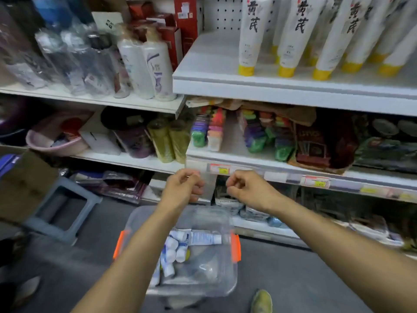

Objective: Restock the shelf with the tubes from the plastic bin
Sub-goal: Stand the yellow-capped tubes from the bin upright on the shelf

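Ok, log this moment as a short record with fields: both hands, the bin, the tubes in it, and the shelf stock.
left hand: raised above the bin, fingers curled, nothing visible in it
right hand: level with the left, fingers curled, nothing visible in it
plastic bin: clear, on the floor below the hands, lid off
orange latches: one on each side of the bin
tubes in bin: several, white, piled towards its left side
shelf tubes: white with yellow caps, standing cap-down
upper shelf: bare space left of those tubes
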Demonstrator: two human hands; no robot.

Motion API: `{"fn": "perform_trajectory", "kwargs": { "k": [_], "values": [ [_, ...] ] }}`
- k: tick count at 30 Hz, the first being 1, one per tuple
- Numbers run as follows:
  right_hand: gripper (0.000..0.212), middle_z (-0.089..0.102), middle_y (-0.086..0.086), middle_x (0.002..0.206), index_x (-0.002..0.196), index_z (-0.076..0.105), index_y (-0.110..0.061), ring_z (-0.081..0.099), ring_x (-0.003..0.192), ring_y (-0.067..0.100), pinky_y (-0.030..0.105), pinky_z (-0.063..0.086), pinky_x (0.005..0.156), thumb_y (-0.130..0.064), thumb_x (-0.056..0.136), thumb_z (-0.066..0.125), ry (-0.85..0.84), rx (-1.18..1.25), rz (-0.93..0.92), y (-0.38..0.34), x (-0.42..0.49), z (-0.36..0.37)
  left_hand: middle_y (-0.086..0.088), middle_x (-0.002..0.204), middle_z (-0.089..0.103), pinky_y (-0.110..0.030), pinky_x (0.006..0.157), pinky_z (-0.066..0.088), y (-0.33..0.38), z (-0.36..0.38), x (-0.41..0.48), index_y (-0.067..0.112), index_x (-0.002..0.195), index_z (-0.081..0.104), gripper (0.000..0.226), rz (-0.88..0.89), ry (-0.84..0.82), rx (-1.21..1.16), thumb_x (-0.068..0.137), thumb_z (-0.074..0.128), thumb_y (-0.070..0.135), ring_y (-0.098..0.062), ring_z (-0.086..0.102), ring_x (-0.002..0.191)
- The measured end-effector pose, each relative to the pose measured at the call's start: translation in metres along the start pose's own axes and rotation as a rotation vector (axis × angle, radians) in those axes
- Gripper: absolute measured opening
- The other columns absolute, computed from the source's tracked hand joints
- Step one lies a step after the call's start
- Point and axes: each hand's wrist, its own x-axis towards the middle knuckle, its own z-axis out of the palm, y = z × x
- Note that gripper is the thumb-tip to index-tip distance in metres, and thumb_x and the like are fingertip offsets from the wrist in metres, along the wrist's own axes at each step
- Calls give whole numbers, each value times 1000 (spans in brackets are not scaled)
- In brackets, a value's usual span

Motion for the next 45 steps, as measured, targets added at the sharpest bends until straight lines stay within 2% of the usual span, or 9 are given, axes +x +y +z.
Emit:
{"fn": "perform_trajectory", "kwargs": {
  "k": [10,14,17,23,26,32,34,37,45],
  "values": [
    [10,63,8,72,83,63,-6,61,68,23,45,56,71,-13,86,56,-404,100,200,53,40,161,-11,80,65,-24,61,48,-149,-89,18,8,87,63,11,-398,258,-66,92,54,10,-21,59,71],
    [18,61,6,71,70,58,-12,52,59,15,28,45,60,-9,86,50,-497,68,270,77,54,220,-13,76,63,-31,70,49,-205,-99,26,12,73,62,6,-593,326,-132,74,64,17,-25,58,72],
    [20,54,6,67,70,53,-11,45,59,16,25,37,58,-13,89,48,-542,47,345,96,61,258,-9,67,53,-23,57,45,-249,-98,34,9,74,58,17,-711,379,-208,90,55,9,-19,51,57],
    [29,46,-3,67,63,42,-22,50,77,22,28,42,66,-12,86,56,-560,-49,459,127,76,311,-16,111,58,-26,69,41,-320,-81,51,2,129,54,42,-922,494,-396,91,60,19,-23,52,84],
    [16,52,0,90,90,48,-18,52,89,22,33,44,78,-16,84,63,-538,-58,487,140,86,331,-13,124,59,-34,90,44,-349,-72,58,10,129,54,39,-986,561,-514,92,56,24,-28,54,105],
    [67,48,11,125,130,38,-23,53,114,33,46,48,95,-34,75,74,-436,-66,554,175,94,382,-18,126,53,-40,103,37,-378,-61,79,4,134,47,35,-975,684,-745,102,34,14,-34,49,121],
    [76,44,10,126,133,36,-28,52,115,32,45,47,96,-42,71,77,-406,-29,560,184,94,398,-13,100,59,-41,105,36,-395,-61,86,14,114,51,26,-1011,641,-761,103,30,23,-32,55,99],
    [81,41,8,125,133,39,-28,53,114,31,43,47,96,-40,66,82,-334,40,556,191,96,412,-3,60,64,-38,87,43,-414,-58,94,18,103,53,24,-1011,668,-885,101,32,28,-20,48,71],
    [65,56,-2,118,125,54,-30,59,107,19,40,49,95,-45,66,78,-272,162,509,199,96,421,3,76,70,-28,63,48,-413,-47,98,27,96,62,19,-962,774,-1104,92,50,41,-17,61,80]
  ]
}}
